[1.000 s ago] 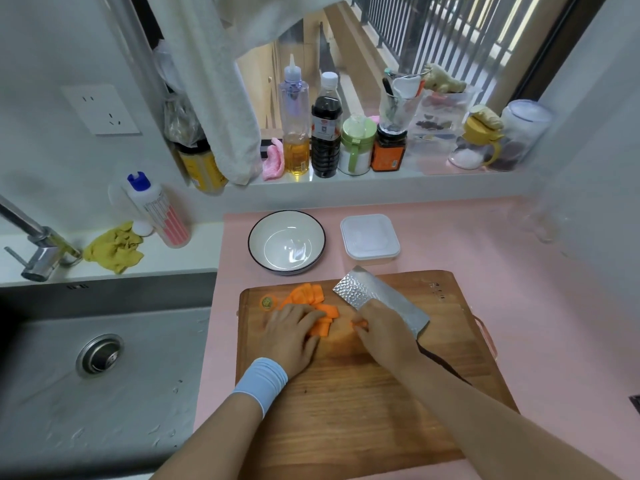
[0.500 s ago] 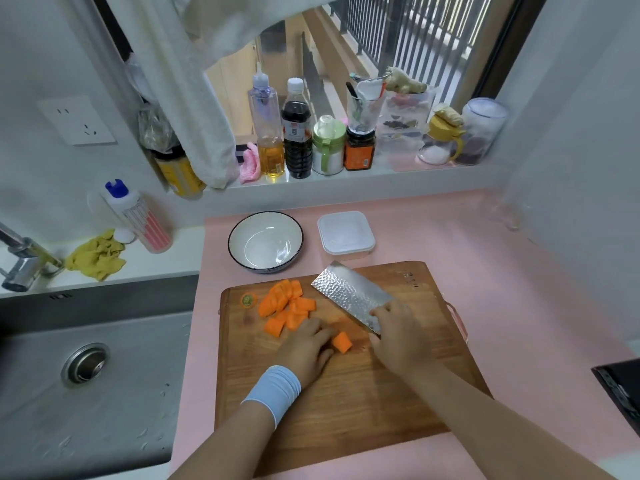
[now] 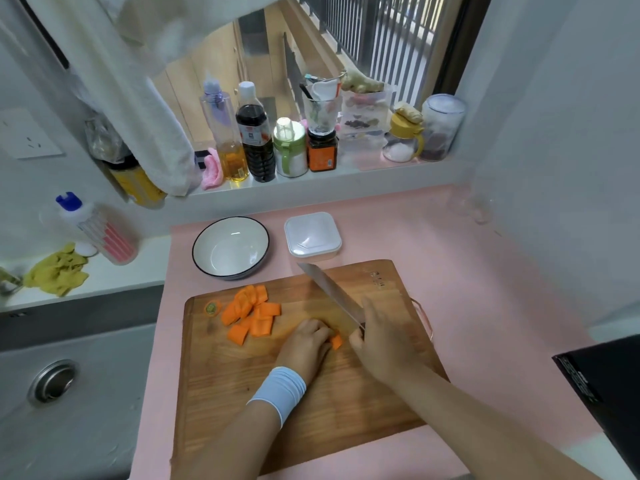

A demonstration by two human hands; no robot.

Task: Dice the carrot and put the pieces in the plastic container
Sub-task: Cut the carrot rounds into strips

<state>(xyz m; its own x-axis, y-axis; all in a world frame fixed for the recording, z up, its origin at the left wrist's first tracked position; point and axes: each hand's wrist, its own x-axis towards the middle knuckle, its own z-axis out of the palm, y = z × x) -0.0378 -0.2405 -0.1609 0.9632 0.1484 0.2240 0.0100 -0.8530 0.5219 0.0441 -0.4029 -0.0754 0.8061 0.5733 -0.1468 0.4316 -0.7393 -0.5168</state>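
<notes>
Carrot chunks (image 3: 252, 315) lay in a loose heap on the left part of the cutting board (image 3: 311, 410), with the trimmed top end (image 3: 212, 308) just to their left. They were thick half-rounds rather than dice, so the work looked to be in the middle of the cutting step, with no carrot visible in the plastic container (image 3: 312, 235). That container sat on the pink counter just beyond the board's far edge, beside a white bowl (image 3: 231, 247). Its top looked closed over, though whether that was a lid could not be told.

The next move probably called for a short downward cut through the single chunk (image 3: 336, 341) near the board's middle, with the fingertips tucked back from the edge. After that, the heap would need bringing across for the same treatment.

The left hand (image 3: 304, 344), with a pale blue wristband (image 3: 278, 389) on that arm, reached in from below. Its fingers were curled knuckles-forward onto the single chunk, pinning it to the wood. Just right of it, the knife (image 3: 329, 292) ran diagonally, its tip pointing away toward the container and its heel close beside the chunk. Whether the edge touched the board could not be told. The right hand (image 3: 384, 341) was wrapped round the handle, which it hid, with the forearm coming in from the lower right.
</notes>
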